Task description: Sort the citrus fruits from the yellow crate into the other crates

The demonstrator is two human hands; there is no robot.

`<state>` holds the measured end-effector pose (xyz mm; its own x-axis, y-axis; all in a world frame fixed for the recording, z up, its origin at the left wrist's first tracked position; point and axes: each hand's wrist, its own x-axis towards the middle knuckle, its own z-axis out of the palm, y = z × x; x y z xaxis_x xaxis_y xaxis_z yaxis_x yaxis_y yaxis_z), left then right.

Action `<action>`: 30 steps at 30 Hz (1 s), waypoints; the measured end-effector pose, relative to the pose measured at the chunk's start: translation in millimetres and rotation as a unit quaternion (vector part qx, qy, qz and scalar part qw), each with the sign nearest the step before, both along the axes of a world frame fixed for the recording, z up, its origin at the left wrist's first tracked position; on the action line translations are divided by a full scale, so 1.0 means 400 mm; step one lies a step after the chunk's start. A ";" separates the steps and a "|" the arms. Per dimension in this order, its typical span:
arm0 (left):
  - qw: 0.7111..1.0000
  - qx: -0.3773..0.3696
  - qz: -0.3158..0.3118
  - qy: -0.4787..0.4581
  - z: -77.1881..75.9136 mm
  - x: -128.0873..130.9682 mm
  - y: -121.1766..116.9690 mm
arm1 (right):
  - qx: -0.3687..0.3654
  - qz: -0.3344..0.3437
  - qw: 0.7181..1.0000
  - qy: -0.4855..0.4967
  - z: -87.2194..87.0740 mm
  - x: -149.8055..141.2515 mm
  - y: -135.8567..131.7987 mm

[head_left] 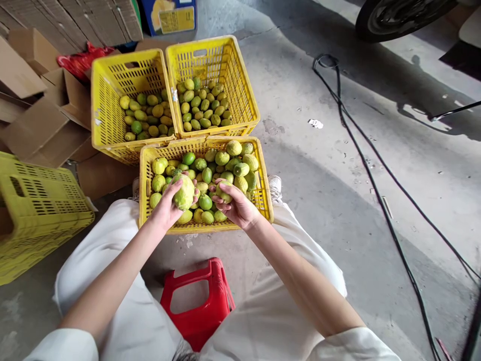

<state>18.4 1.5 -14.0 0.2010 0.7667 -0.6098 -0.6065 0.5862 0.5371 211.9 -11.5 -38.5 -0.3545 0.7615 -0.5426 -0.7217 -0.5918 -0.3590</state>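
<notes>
My left hand (168, 206) is closed round a large yellow-green fruit (184, 193), held just above the near yellow crate (145, 200). My right hand (236, 205) grips a smaller green fruit (223, 189) over the same crate, close beside the left hand. The near crate is full of green and yellow-green fruits (221, 160). Behind it stand two more yellow crates side by side, the left one (101, 105) and the right one (244, 95), each partly filled with smaller fruits. My white-trousered legs flank the near crate.
A red plastic stool (199, 306) sits between my legs. An overturned yellow crate (33, 210) lies at the left, with cardboard boxes (33, 125) behind it. Black cables (376, 165) run across the concrete floor on the right. A vehicle tyre (394, 17) shows at top right.
</notes>
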 end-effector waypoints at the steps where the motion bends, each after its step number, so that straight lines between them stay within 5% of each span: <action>1: 1.000 -0.009 0.011 -0.001 0.004 0.000 0.001 | -0.005 -0.009 1.000 0.000 0.000 0.001 0.002; 11: 0.999 -0.021 0.040 -0.008 -0.025 0.002 -0.008 | -0.050 -0.018 0.999 -0.006 0.013 0.001 0.011; 20: 1.000 -0.018 -0.016 -0.010 -0.018 0.014 -0.016 | 0.009 0.010 1.000 -0.007 -0.008 0.001 0.000; 30: 0.996 -0.048 0.072 -0.034 0.019 0.016 0.002 | -0.013 -0.026 0.999 0.029 -0.007 0.010 0.015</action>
